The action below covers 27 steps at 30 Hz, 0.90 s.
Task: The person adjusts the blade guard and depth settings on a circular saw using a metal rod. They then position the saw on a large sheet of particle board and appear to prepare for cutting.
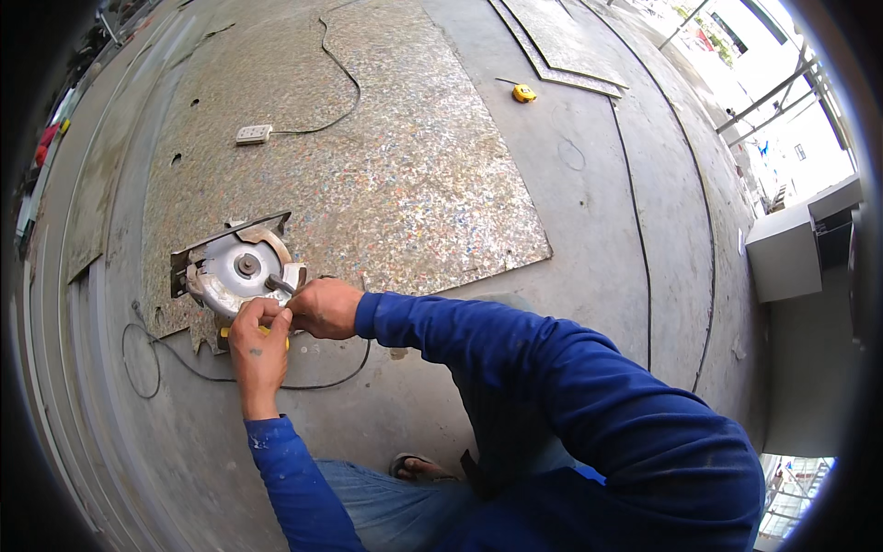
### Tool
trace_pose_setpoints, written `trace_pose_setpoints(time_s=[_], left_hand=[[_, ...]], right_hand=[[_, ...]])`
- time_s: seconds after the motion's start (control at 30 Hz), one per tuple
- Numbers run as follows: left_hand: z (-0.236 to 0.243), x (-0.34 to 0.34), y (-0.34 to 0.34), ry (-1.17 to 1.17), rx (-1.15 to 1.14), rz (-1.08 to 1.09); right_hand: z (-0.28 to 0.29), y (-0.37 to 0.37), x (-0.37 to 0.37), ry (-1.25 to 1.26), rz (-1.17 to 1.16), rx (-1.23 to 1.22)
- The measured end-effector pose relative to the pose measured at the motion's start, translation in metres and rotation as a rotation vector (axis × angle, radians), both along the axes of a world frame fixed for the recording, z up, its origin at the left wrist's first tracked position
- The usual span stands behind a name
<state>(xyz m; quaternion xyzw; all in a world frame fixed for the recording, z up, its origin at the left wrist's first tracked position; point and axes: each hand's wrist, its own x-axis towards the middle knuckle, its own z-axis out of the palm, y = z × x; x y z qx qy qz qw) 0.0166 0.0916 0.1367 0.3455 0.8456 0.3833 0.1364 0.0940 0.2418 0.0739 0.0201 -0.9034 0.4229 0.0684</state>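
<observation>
A circular saw [221, 267] lies on its side at the near left corner of a speckled board [414, 184], its round silver guard and central bolt facing up. My left hand [258, 350] is at the saw's near edge, thumb and fingers pinched together; what they hold is too small to make out. Just right of it, my right hand [324, 307] is closed against the saw's right side, and its fingers hide whatever is in them. A short dark metal piece [280, 284] sticks out beside the right hand over the guard. Some yellow shows beneath the left fingers.
A white power strip [254, 134] with a black cord rests on the board. Another cord [212, 377] loops over the concrete near the saw. Beyond the board's right edge are a yellow tape measure [524, 93] and more sheets [579, 41]. Long rails [78, 368] run along the left.
</observation>
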Motion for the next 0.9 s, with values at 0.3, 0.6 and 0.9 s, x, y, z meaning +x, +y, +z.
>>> trace_pose_setpoints(time_s=[0.3, 0.6, 0.9], left_hand=[[-0.002, 0.001, 0.003, 0.034, -0.002, -0.013], [0.003, 0.007, 0.005, 0.01, 0.005, 0.027], [0.007, 0.007, 0.004, 0.121, -0.021, -0.018]], right_hand=[[0.003, 0.004, 0.001, -0.036, 0.005, 0.028], [-0.006, 0.004, -0.001, -0.017, 0.038, 0.029], [-0.005, 0.005, 0.001, 0.059, 0.052, 0.003]])
